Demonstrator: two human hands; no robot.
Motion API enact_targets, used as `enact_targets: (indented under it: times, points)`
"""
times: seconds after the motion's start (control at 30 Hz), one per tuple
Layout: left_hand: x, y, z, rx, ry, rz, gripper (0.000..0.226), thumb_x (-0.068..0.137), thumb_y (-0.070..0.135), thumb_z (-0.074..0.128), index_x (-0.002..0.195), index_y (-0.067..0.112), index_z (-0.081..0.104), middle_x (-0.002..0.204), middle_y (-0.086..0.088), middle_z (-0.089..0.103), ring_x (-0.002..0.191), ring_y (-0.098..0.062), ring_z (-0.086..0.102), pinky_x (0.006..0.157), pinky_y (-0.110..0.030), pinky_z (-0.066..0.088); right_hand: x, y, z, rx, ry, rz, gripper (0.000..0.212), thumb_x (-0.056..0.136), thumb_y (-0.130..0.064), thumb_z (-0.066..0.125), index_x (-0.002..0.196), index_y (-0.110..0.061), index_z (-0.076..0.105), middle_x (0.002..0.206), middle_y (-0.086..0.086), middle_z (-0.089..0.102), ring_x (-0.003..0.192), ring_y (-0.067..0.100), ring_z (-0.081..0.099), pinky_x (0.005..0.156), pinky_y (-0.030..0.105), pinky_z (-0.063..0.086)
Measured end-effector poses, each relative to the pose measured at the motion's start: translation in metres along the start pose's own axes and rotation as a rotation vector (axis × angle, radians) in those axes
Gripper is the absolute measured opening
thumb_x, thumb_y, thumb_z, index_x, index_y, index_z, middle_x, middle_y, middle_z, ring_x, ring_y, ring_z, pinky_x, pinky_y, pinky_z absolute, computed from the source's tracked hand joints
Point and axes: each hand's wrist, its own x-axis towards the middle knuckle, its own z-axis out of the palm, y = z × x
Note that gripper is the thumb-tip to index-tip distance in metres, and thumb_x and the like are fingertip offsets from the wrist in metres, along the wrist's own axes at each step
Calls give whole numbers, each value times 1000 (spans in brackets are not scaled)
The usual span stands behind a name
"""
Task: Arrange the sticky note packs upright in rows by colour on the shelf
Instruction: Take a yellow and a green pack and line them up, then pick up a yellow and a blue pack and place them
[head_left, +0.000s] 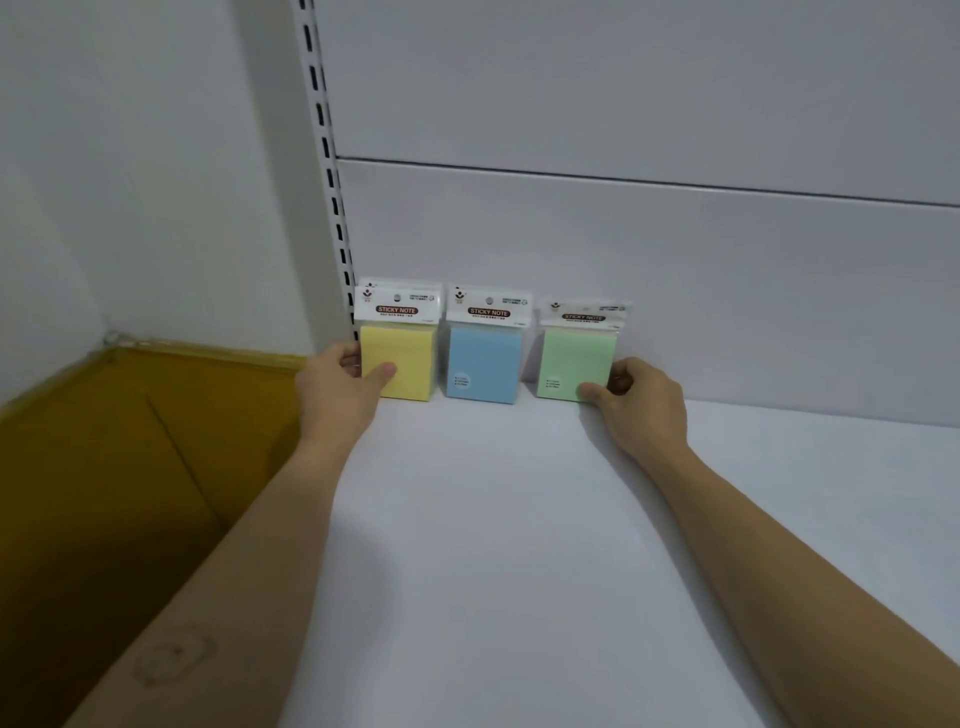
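Three sticky note packs stand upright in a row against the shelf's back panel: a yellow pack (404, 358) on the left, a blue pack (484, 364) in the middle, a green pack (574, 361) on the right. My left hand (340, 382) grips the yellow pack, thumb on its front face and fingers behind its left side. My right hand (636, 397) holds the green pack at its lower right corner, thumb on the front and fingers curled behind. Each pack has a white header card reading "STICKY NOTE".
The white shelf board (493, 545) stretches toward me and to the right. A slotted upright rail (327, 156) runs up at the shelf's left edge. A brown cardboard box (130, 467) sits open below on the left, beside a white wall.
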Motion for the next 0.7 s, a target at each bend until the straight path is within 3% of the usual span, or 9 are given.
enact_targets:
  times: [0.37, 0.53, 0.63, 0.7]
  points:
    - [-5, -1, -6, 33, -92, 39, 51, 76, 16, 78, 123, 10, 59, 115, -5, 66, 106, -19, 61, 91, -30, 48, -2, -3, -2, -53, -11, 23, 25, 76, -40, 71, 89, -19, 63, 85, -4, 65, 84, 21, 60, 69, 29, 40]
    - [-9, 6, -13, 159, -3, 98, 68, 76, 26, 78, 133, 9, 46, 133, -9, 51, 123, -24, 47, 102, -37, 41, -8, -4, -12, -95, 14, -2, 43, 75, -45, 73, 104, -18, 57, 104, -2, 63, 94, 20, 58, 77, 33, 45]
    - [-16, 18, -18, 235, 63, 241, 65, 76, 28, 77, 131, 11, 47, 133, -9, 48, 125, -26, 40, 105, -39, 36, -9, -10, -28, -196, 102, -77, 58, 76, -46, 72, 120, -15, 52, 121, 6, 57, 111, 26, 52, 92, 40, 43]
    - [-20, 27, -18, 244, 31, 359, 56, 77, 29, 76, 127, 14, 53, 128, -6, 52, 120, -22, 41, 100, -33, 36, -10, -18, -41, -274, 137, -155, 65, 78, -46, 70, 131, -15, 47, 132, 8, 52, 120, 29, 46, 98, 40, 37]
